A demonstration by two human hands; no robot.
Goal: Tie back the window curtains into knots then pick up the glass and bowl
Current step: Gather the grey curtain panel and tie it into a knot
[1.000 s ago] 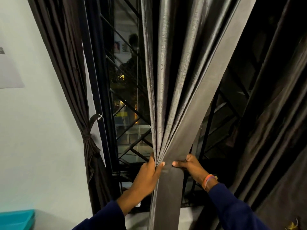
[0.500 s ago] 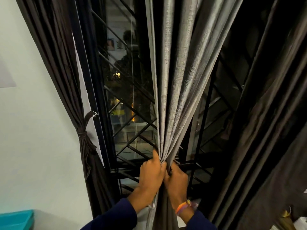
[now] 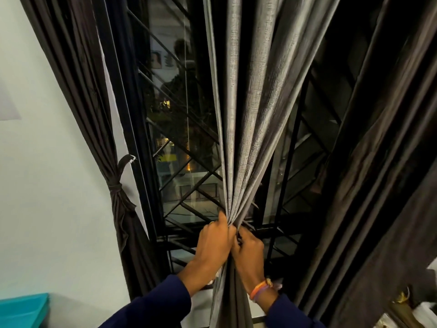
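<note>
Hands both on middle curtain [image 3: 250, 129], gathered into one tight bunch in front of window grille [image 3: 189, 192]. Left hand [image 3: 214, 242] grips bunch from left, fingers curled round the folds; right hand [image 3: 248, 250] clamps it just below and right, touching left hand. Left curtain [image 3: 118, 209] already tied with a knot against the wall. Right curtain [image 3: 378, 185] hangs loose. Glass and bowl out of view.

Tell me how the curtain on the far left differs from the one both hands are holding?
The left curtain is already cinched with a tie at its waist; the middle curtain is only bunched by the left hand and right hand. The left curtain hangs by the wall, looking darker; the middle curtain hangs before the window, catching light. Both are gathered into folds.
</note>
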